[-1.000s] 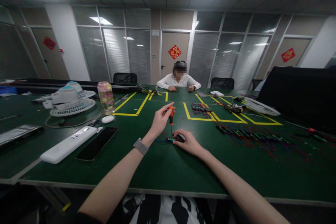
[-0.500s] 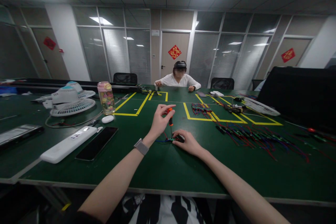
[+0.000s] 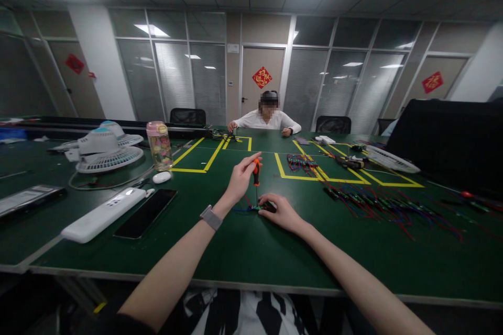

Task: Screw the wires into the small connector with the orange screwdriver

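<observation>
An orange and black screwdriver [image 3: 257,174] stands upright, its tip down on a small green circuit board [image 3: 256,208] with red and blue wires. Around the top of its handle are the fingers of my left hand [image 3: 241,175], the index finger laid along the handle's end. My right hand [image 3: 281,212] rests on the table just right of the board. Its thumb and fingers pinch a small black part [image 3: 269,206] at the board's edge, partly hidden by the fingers.
On the green table [image 3: 236,256], a black phone [image 3: 146,214], a white power strip [image 3: 104,214], a bottle [image 3: 159,146] and a white fan [image 3: 104,152] lie left. Several wired boards [image 3: 377,201] spread right, near a dark monitor [image 3: 444,141]. A person [image 3: 267,115] sits opposite.
The fingers of my left hand have shifted on the screwdriver handle, which now shows more plainly. My right hand and the board stay in place. The person opposite has moved one hand slightly.
</observation>
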Tool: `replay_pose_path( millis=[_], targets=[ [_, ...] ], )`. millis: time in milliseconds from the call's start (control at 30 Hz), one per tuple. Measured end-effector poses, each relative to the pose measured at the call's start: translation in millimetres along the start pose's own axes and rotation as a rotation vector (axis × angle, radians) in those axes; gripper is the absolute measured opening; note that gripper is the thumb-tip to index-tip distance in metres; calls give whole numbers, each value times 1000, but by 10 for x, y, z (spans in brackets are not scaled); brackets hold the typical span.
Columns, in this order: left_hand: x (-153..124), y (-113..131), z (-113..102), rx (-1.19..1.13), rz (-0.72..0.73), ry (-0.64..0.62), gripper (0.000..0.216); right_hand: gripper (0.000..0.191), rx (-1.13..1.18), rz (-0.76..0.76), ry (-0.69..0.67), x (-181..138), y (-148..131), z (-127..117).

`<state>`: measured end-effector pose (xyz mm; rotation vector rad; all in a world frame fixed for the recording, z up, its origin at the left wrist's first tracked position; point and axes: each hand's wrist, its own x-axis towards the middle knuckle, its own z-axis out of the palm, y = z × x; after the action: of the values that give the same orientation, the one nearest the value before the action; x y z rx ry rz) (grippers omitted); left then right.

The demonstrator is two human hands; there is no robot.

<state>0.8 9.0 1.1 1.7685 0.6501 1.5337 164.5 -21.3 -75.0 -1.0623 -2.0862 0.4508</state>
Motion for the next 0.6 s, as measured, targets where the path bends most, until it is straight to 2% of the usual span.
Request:
replay_pose_path(
  millis=[67, 200, 433, 600],
  targets=[
    [-3, 7, 2, -14, -20, 5, 34, 13, -3, 1, -2, 0, 0, 1],
    [-15, 11, -1, 116, 48, 74, 29, 12, -9, 5, -1, 2, -14, 1],
    [-11, -9, 3, -7, -12, 6, 34, 7, -4, 21, 12, 3, 3, 13],
    [-24, -23, 15, 142, 68, 65, 31, 7, 17, 23, 16, 4, 32, 30]
  ],
)
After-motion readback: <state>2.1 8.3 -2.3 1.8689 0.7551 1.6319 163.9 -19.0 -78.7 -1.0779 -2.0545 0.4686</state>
